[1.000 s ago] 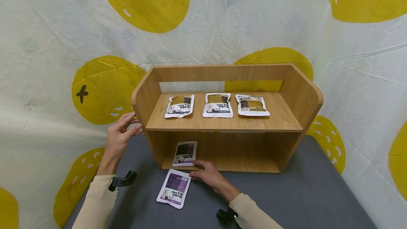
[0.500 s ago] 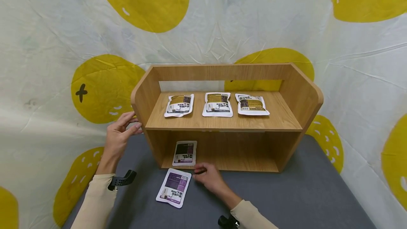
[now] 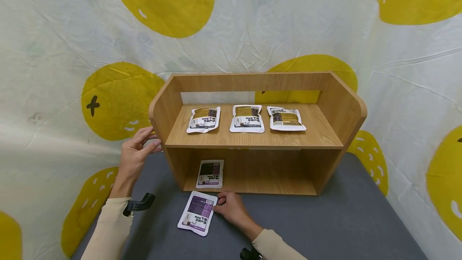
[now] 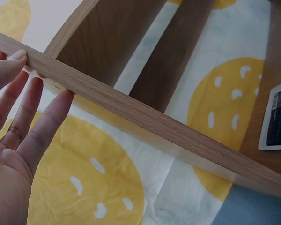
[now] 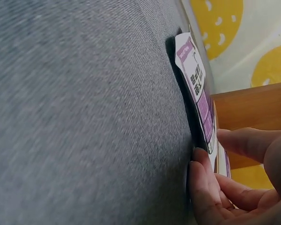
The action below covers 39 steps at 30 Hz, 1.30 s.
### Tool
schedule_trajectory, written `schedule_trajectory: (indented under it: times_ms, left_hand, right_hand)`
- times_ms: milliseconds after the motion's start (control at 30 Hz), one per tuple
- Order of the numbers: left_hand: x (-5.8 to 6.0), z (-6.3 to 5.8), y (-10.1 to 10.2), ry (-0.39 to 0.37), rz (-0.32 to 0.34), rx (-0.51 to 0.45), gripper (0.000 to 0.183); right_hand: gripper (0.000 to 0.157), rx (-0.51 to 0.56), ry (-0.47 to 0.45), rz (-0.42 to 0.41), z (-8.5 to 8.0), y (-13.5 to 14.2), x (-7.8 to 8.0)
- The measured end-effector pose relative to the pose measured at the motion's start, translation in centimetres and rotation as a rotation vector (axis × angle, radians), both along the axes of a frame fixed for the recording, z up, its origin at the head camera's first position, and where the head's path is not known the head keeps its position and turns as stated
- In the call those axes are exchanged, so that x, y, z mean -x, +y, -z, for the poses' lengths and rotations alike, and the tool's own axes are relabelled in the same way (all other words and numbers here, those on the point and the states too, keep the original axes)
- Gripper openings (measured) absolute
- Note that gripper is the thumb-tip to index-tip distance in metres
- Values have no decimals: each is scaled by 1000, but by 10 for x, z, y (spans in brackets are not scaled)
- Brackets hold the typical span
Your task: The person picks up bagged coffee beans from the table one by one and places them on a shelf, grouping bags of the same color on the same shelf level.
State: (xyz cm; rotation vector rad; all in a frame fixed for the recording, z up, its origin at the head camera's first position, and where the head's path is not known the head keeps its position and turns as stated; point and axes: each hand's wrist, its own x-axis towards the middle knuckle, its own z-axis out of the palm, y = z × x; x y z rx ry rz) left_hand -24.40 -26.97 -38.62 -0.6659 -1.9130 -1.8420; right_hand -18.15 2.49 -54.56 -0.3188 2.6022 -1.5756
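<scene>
My right hand [image 3: 232,210] pinches the right edge of a flat white pouch with a purple label [image 3: 196,214], which lies on the table in front of the shelf. In the right wrist view, the thumb [image 5: 243,140] is over the pouch's edge and curled fingers [image 5: 203,187] are low against it, near the cloth. At the left side panel of the wooden shelf [image 3: 252,147], my left hand [image 3: 133,155] rests its fingertips on the panel, fingers nearly straight. A second purple-label pouch [image 3: 210,174] leans inside the lower compartment, at its left end.
Three plumper pouches with brown-gold labels, a left one [image 3: 203,119], a middle one [image 3: 247,118] and a right one [image 3: 286,118], lie in a row on the upper shelf. Grey cloth [image 3: 325,228] covers the table. A white curtain with yellow patterns [image 3: 231,23] hangs behind.
My right hand moved off the pouch's edge slightly, then came back to it a little lower, with fingers more curled. The left hand and all the pouches stay in place.
</scene>
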Motion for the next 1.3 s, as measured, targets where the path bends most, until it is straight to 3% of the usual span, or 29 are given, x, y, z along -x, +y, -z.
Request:
schedule_trajectory:
  times_ms: [133, 267, 400, 533, 667, 867, 933, 1167, 1300]
  left_hand:
    - [1, 0, 0, 5, 5, -2, 47]
    - [1, 0, 0, 17, 24, -18, 47]
    - [1, 0, 1, 20, 26, -21, 47]
    - [1, 0, 1, 16, 23, -19, 47]
    - [1, 0, 1, 15, 25, -20, 46]
    - [1, 0, 1, 20, 25, -22, 47]
    - [1, 0, 1, 19, 23, -18, 47]
    - [1, 0, 0, 25, 40, -31, 46]
    - [1, 0, 0, 26, 41, -31, 46]
  right_hand:
    - [43, -31, -9, 0, 0, -6, 2]
    - [47, -115, 49, 15, 2, -13, 2]
    - [56, -253, 112, 69, 5, -23, 0]
    - [63, -318, 102, 116, 6, -30, -4]
    - [57, -188, 36, 117, 5, -30, -5]
    - [44, 301, -150, -4, 6, -27, -7]
    - [44, 410, -192, -34, 7, -26, -8]
    - [55, 474, -201, -120, 11, -16, -4]
    - [37, 447, -191, -150, 12, -8, -4]
